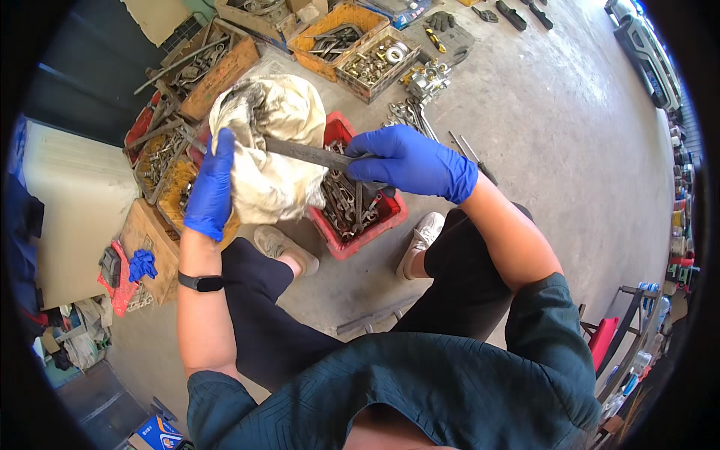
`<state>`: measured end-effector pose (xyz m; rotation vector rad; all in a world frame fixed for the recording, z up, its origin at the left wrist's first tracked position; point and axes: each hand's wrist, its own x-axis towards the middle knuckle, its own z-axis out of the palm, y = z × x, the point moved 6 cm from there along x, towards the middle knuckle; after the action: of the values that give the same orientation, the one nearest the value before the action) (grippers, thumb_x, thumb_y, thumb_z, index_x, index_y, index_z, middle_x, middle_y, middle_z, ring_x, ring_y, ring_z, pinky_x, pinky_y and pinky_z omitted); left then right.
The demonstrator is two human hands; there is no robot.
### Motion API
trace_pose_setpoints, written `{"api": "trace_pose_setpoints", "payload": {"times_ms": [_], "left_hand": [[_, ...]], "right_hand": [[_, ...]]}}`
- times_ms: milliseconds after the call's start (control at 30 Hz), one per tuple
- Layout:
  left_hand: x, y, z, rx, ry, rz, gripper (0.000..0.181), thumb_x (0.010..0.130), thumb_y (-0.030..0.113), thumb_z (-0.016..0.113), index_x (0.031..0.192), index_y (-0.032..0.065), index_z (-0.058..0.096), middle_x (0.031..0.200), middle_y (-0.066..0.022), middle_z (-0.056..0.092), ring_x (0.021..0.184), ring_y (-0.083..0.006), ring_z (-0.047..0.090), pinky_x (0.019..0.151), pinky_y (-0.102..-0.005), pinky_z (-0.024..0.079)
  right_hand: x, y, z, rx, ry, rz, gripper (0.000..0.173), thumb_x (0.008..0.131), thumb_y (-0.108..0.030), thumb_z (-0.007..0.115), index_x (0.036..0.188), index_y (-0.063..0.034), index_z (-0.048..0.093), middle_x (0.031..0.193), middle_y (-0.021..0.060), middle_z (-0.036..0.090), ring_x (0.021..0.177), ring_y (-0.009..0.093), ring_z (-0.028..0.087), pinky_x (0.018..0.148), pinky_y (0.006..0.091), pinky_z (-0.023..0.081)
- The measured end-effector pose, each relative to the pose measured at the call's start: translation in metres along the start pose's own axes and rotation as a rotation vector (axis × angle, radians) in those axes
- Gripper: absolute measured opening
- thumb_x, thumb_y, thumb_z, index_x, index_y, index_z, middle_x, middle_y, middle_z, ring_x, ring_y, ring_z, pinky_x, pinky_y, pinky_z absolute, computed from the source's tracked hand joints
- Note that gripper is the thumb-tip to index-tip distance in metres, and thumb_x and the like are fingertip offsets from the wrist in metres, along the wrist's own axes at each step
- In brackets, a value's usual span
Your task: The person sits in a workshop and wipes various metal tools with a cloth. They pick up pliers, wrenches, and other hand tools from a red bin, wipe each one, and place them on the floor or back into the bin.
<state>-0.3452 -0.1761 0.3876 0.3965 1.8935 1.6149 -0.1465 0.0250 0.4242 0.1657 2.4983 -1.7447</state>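
Observation:
Both my hands wear blue disposable gloves. My right hand [402, 160] grips one end of a long dark metal tool [306, 153], likely a wrench; its gripped end is mostly hidden. The tool's other part runs leftward into a cream cloth rag [281, 174] with black stains. On the rag's left side, my left hand [214, 188] holds the cloth, thumb up. Whether its fingers also close around the tool under the cloth is hidden. Below the tool, a red plastic crate [360, 242] on the floor holds several wrenches [351, 205], partly covered by the rag and my right hand.
Several combination wrenches [413, 115] and screwdrivers [469, 152] lie on the concrete floor beyond my right hand. A box of metal fittings [374, 62], a yellow crate [337, 34] and a wooden box [219, 73] of tools stand ahead. A cardboard box [149, 247] is at left.

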Motion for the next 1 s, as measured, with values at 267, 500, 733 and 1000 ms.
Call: {"api": "trace_pose_setpoints", "payload": {"times_ms": [267, 500, 733, 1000], "left_hand": [[-0.007, 0.026, 0.038, -0.134, -0.241, 0.021, 0.048, 0.087, 0.013, 0.073, 0.131, 0.0018, 0.057, 0.121, -0.0037, 0.064, 0.108, -0.0129, 0.060, 0.096, -0.0282, 0.046], [0.016, 0.033, 0.031, -0.032, 0.099, 0.228, 0.044, 0.086, 0.019, 0.077, 0.123, 0.0016, 0.063, 0.113, -0.0047, 0.068, 0.098, -0.0126, 0.063, 0.086, -0.0266, 0.050], [0.012, 0.031, 0.011, 0.020, 0.182, 0.243, 0.043, 0.087, 0.021, 0.075, 0.122, 0.0002, 0.063, 0.111, -0.0061, 0.068, 0.093, -0.0122, 0.064, 0.083, -0.0274, 0.051], [-0.005, 0.041, 0.029, 0.351, -0.205, 0.252, 0.038, 0.089, 0.023, 0.073, 0.117, -0.0024, 0.064, 0.105, -0.0060, 0.071, 0.095, -0.0106, 0.063, 0.086, -0.0276, 0.050]], "right_hand": [[0.000, 0.013, -0.016, 0.203, -0.124, 0.072, 0.022, 0.094, -0.017, 0.063, 0.110, -0.0012, 0.066, 0.073, 0.0016, 0.063, 0.061, 0.006, 0.058, 0.056, 0.0238, 0.049], [0.002, 0.015, 0.010, 0.223, 0.020, 0.049, 0.023, 0.094, -0.019, 0.060, 0.107, 0.0001, 0.062, 0.081, 0.0062, 0.066, 0.067, 0.012, 0.062, 0.063, 0.0279, 0.052], [0.014, 0.012, 0.030, 0.192, -0.040, 0.057, 0.025, 0.095, -0.019, 0.059, 0.110, 0.0000, 0.063, 0.078, 0.0081, 0.067, 0.069, 0.013, 0.065, 0.064, 0.0287, 0.052], [0.020, 0.033, -0.023, 0.239, -0.247, 0.154, 0.023, 0.094, -0.021, 0.063, 0.105, -0.0012, 0.067, 0.077, 0.0018, 0.064, 0.069, 0.008, 0.060, 0.063, 0.0242, 0.050]]}}
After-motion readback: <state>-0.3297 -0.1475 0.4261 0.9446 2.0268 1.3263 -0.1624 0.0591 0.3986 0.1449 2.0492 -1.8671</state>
